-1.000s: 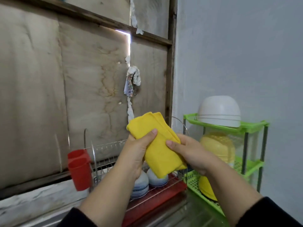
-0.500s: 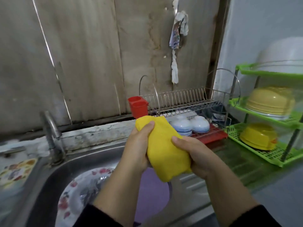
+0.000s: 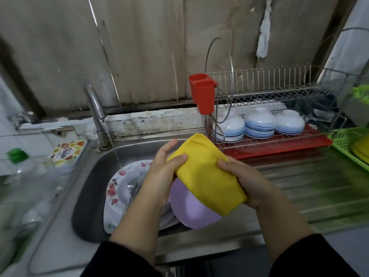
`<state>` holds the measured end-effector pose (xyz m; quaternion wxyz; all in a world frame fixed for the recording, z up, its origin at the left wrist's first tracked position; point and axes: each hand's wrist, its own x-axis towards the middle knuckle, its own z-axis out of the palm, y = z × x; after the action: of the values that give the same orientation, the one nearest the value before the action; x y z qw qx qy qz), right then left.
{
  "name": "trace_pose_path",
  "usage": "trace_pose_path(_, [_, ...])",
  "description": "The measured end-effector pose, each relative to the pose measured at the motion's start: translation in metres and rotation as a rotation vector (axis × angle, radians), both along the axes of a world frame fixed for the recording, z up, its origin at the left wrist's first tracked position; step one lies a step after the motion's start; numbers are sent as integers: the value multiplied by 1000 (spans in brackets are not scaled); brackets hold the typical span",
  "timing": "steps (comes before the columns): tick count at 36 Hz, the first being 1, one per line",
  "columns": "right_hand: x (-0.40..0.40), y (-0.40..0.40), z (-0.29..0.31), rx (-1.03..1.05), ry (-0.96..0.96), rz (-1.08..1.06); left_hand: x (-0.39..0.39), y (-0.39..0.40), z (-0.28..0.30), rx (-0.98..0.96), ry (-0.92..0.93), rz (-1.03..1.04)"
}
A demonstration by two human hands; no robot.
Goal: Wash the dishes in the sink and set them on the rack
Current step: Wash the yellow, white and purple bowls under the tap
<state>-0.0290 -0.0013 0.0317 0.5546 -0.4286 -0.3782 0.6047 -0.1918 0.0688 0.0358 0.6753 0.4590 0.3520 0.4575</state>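
A folded yellow cloth (image 3: 207,172) is held above the steel sink (image 3: 93,176) by both hands. My left hand (image 3: 163,170) grips its left edge with thumb and fingers, and my right hand (image 3: 241,180) grips its right side. In the sink below lie a white plate with red flowers (image 3: 119,188) and a purple plate (image 3: 189,208), both partly hidden by my arms and the cloth. A thin stream of water runs from the tap (image 3: 95,110) onto the flowered plate. The wire dish rack (image 3: 279,90) stands right of the sink with blue-striped bowls (image 3: 257,124) upside down on its lower level.
A red utensil cup (image 3: 202,92) hangs on the rack's left end, above a red drip tray (image 3: 279,144). A green plastic shelf (image 3: 351,142) stands at the far right. A clear bottle with a green cap (image 3: 18,156) and a printed tub (image 3: 67,150) sit left of the sink.
The view has swung down and left from the wall and shelf to the sink. Both hands still hold the yellow cloth, now over the plates in the sink.
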Motion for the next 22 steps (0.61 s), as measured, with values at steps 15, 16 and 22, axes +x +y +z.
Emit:
trace_pose_path(15, [-7, 15, -28, 377, -786, -14, 30, -20, -13, -241, -85, 117])
trace_pose_path(16, [-8, 14, -29, 375, -772, -19, 30, -22, -11, -249, -85, 102])
trace_pose_path(22, [-16, 19, -23, 433, -720, -286, 29, -31, -8, -186, -4, 23])
